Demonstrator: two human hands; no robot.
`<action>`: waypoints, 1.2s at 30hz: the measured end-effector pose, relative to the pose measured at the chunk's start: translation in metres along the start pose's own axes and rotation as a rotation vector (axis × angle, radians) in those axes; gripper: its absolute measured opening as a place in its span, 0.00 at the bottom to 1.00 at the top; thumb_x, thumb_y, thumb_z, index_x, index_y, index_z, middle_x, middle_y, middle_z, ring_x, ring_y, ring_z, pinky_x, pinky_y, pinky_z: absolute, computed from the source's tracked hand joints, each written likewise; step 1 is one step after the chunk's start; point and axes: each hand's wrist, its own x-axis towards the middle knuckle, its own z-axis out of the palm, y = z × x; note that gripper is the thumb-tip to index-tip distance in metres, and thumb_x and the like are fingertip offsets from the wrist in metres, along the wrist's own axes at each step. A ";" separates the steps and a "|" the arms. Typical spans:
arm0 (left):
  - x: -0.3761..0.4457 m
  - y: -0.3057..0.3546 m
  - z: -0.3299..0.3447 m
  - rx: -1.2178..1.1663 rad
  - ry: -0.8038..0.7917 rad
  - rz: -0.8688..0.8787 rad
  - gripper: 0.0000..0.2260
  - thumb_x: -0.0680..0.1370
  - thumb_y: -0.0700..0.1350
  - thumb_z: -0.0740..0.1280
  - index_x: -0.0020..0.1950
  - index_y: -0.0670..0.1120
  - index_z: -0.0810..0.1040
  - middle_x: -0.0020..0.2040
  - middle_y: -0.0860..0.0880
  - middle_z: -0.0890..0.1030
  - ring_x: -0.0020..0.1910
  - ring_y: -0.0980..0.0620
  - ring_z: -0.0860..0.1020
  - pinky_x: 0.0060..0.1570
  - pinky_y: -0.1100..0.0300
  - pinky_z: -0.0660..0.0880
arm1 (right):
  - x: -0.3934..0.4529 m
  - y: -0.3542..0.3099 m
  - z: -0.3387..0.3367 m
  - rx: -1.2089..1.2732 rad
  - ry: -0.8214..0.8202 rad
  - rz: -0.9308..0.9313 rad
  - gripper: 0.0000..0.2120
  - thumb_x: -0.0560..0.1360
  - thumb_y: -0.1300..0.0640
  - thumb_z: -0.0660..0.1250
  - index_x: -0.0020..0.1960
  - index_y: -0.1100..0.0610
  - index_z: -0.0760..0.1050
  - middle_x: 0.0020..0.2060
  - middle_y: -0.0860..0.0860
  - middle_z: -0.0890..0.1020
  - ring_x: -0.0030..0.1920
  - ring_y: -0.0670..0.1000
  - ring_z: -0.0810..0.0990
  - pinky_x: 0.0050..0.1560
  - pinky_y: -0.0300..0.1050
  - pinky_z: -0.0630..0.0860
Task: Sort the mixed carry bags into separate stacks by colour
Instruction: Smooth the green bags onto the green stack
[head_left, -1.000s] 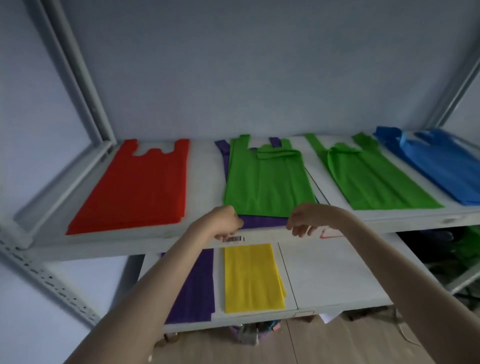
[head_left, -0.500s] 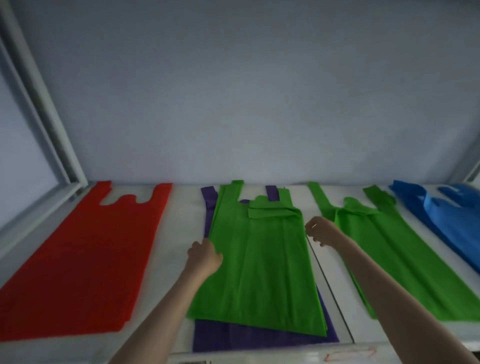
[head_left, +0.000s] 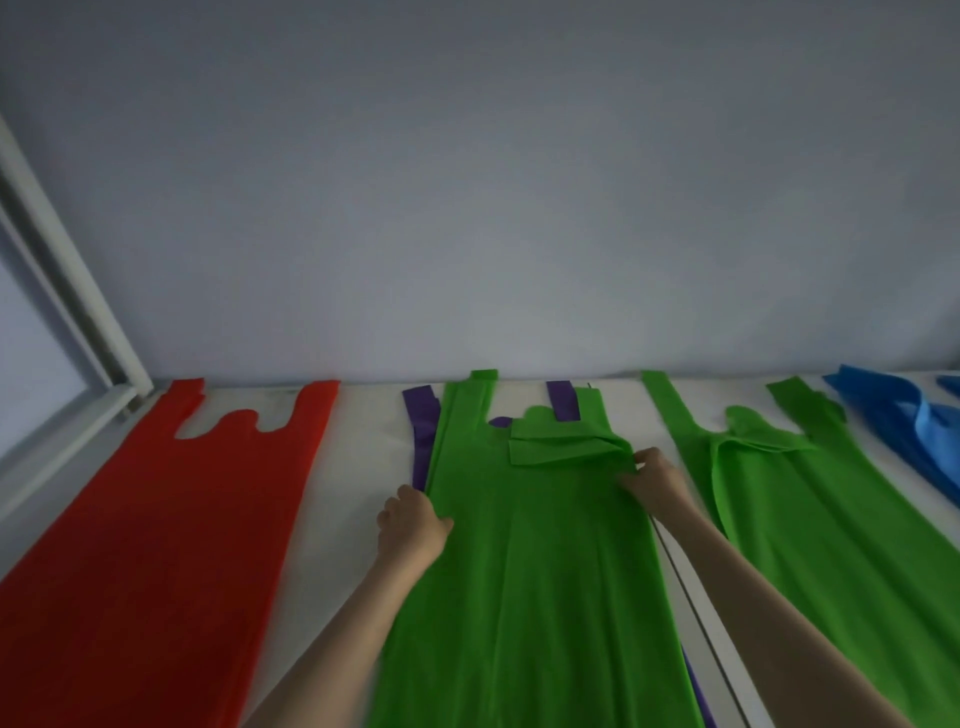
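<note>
A green carry bag (head_left: 535, 571) lies in the middle of the white shelf (head_left: 363, 447), on top of a purple bag (head_left: 423, 426) whose handles stick out at the far end. My left hand (head_left: 413, 525) grips the green bag's left edge. My right hand (head_left: 652, 480) pinches its right edge beside the folded-over handle. To the left lies a red bag stack (head_left: 156, 545). A second green stack (head_left: 810, 509) lies to the right, and a blue stack (head_left: 898, 421) sits at the far right.
A grey wall rises right behind the shelf. A white upright post (head_left: 67, 291) of the rack stands at the far left. A seam (head_left: 691, 587) in the shelf runs between the two green bags.
The view has moved closer and up over the shelf, so the lower shelf is out of sight. Both hands have gone from the near edge up along the green bag's sides.
</note>
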 end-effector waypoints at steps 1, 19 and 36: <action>0.004 0.000 0.000 -0.008 -0.009 -0.016 0.24 0.77 0.47 0.66 0.68 0.37 0.64 0.68 0.39 0.69 0.68 0.41 0.69 0.63 0.53 0.69 | 0.001 -0.001 0.002 0.020 0.011 0.001 0.24 0.76 0.62 0.65 0.69 0.66 0.63 0.62 0.63 0.75 0.54 0.57 0.77 0.37 0.43 0.71; 0.013 -0.002 0.005 -0.150 -0.094 0.075 0.16 0.76 0.39 0.65 0.63 0.38 0.69 0.60 0.40 0.77 0.58 0.42 0.77 0.54 0.52 0.75 | 0.003 -0.023 0.008 0.118 0.079 0.117 0.23 0.76 0.68 0.59 0.69 0.68 0.59 0.57 0.64 0.75 0.52 0.59 0.77 0.47 0.50 0.75; -0.009 -0.014 0.001 -0.128 -0.140 0.028 0.18 0.79 0.41 0.62 0.67 0.36 0.66 0.63 0.39 0.75 0.57 0.44 0.77 0.52 0.55 0.75 | 0.003 -0.012 0.007 -0.027 -0.089 0.105 0.12 0.78 0.62 0.59 0.35 0.59 0.66 0.31 0.50 0.67 0.29 0.46 0.65 0.24 0.34 0.66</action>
